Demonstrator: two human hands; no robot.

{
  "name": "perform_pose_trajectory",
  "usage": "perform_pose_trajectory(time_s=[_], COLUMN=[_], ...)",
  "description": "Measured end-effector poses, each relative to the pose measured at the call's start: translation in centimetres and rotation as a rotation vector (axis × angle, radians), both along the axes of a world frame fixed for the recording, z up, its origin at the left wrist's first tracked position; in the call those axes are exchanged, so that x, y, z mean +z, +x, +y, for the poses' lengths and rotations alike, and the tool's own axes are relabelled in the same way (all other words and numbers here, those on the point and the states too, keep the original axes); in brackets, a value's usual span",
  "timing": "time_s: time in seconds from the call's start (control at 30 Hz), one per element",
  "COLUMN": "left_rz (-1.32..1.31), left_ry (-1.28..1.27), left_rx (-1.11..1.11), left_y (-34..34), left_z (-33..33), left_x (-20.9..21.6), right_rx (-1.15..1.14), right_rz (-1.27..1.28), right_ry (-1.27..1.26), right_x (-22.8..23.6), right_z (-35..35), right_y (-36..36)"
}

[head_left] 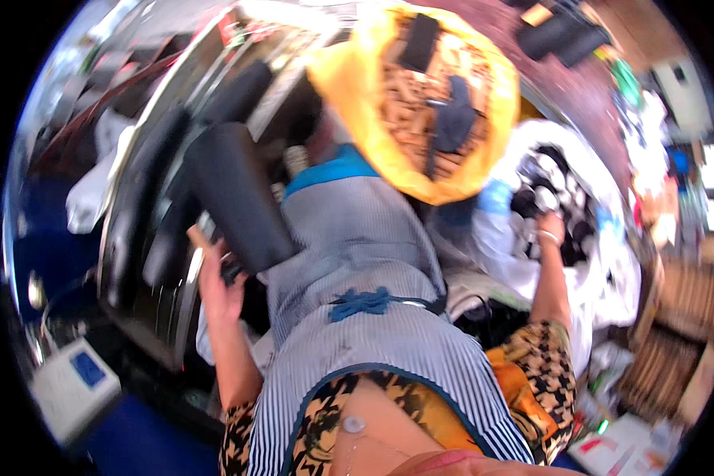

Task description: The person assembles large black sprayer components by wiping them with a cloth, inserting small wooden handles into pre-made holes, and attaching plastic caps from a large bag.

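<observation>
At the left, my left hand [224,287] is beside the lower end of a thick black padded cylinder [234,190]. Its fingers look curled around a small dark thing, blurred, and a tan piece [197,237] sticks up at the fingertips. My right hand [550,228] reaches into a white plastic bag [611,305] full of small black and white pieces. Its fingertips close at a small white round piece [544,198]; the other fingers are partly hidden. A yellow bag [329,75] at the top middle holds many tan-and-black pieces, with a black block [419,43] and a dark clip-like tool [454,119] on top.
More black cylinders [155,182] lie along a metal frame [186,309] at the left. A white box with a blue screen [87,371] stands at the lower left. Stacked cardboard [666,369] is at the right. My striped apron [349,238] covers my lap between the hands.
</observation>
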State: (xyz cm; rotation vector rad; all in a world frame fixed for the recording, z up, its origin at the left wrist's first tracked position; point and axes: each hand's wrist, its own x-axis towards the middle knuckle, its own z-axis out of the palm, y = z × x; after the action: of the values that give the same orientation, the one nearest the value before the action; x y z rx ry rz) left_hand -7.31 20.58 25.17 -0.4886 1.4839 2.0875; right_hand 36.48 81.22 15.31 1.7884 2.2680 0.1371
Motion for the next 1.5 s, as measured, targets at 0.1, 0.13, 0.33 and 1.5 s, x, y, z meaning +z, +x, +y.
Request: perform_pose_trajectory(time_s=[0.1, 0.13, 0.33, 1.5], left_rz=[-0.147, -0.196, -0.420, -0.259], left_ry=[0.443, 0.537, 0.976, 0.837], left_rx=[0.048, 0.061, 0.162, 0.239], left_y=[-0.2, -0.2, 1.3, 3.1], left_z=[-0.9, 0.1, 1.8, 3.8], left_x=[-2.5, -2.5, -1.3, 2.9], right_rx=[0.143, 0.232, 0.563, 1.587], right_rz=[0.397, 0.672, 1.171, 1.009], right_ry=[0.096, 0.022, -0.472, -0.568], right_x=[5.4, 7.6, 23.3, 21.3], right_z=[1.0, 2.2, -14.7, -39.1], right_y=[-2.5, -2.7, -23.5, -38.5])
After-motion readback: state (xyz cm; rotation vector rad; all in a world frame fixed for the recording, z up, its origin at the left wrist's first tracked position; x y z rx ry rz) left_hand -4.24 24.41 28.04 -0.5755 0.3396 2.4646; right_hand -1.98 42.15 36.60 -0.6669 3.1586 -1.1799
